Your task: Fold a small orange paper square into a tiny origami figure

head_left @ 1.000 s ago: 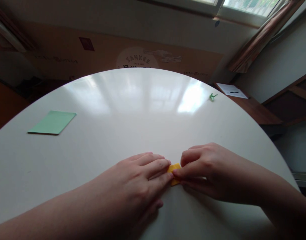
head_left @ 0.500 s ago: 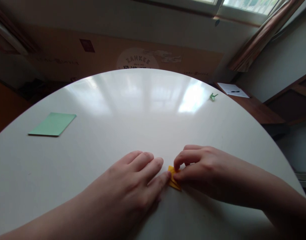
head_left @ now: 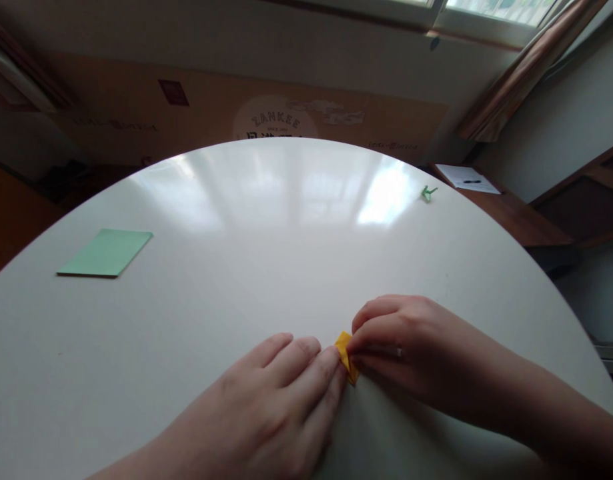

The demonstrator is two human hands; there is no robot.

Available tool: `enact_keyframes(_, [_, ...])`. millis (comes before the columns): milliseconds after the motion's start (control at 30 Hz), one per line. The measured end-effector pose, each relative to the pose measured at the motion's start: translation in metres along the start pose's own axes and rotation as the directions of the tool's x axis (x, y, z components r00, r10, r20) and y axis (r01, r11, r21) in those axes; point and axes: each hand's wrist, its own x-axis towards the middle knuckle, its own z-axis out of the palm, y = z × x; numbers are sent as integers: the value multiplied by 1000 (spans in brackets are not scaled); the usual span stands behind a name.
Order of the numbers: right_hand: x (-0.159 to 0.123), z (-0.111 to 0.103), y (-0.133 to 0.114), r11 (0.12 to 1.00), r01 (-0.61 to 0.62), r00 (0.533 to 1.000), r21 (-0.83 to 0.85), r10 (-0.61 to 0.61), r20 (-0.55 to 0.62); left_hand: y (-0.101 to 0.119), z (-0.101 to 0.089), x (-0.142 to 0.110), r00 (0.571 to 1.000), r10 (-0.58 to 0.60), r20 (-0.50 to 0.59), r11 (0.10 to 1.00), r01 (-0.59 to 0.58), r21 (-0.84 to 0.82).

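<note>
A small piece of folded yellow origami paper [head_left: 343, 342] lies on the table between my hands. My left hand [head_left: 281, 400] has its fingers stretched forward, palm down; the index finger and thumb hold the paper at its left edge. My right hand [head_left: 403, 343] is closed in a pinch on the paper's right side, thumb and index finger at the edge. Parts of the paper are hidden under the fingertips, so its full folded shape does not show.
On the white round table [head_left: 236, 267], a stack of light green square paper [head_left: 106, 253] lies at the left. A small green folded paper figure [head_left: 427, 193] stands near the far right edge. Beyond it, a white sheet [head_left: 461, 178] with a pen [head_left: 471, 182] lies on a brown surface.
The left hand has shifted a little nearer to me, its thumb now along the paper's left edge. The yellow paper has turned slightly and looks narrower. The right hand stays pinched on it.
</note>
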Motion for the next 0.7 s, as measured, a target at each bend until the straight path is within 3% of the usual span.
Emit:
enact_keyframes(233, [-4,-2,2,996,-12,999,-85,9,-34,-1,-2,3,999,-17,29,997,19,-81])
enact_keyframes(433, [-3,-3,2,999,-19,1000,-33,19,-3,1,-4,2,1000,-8,28,998,10,-64])
enact_keyframes(700, [-1,0,3,987,-155,987,35,156,-25,-2,0,5,999,-45,13,996,46,-82])
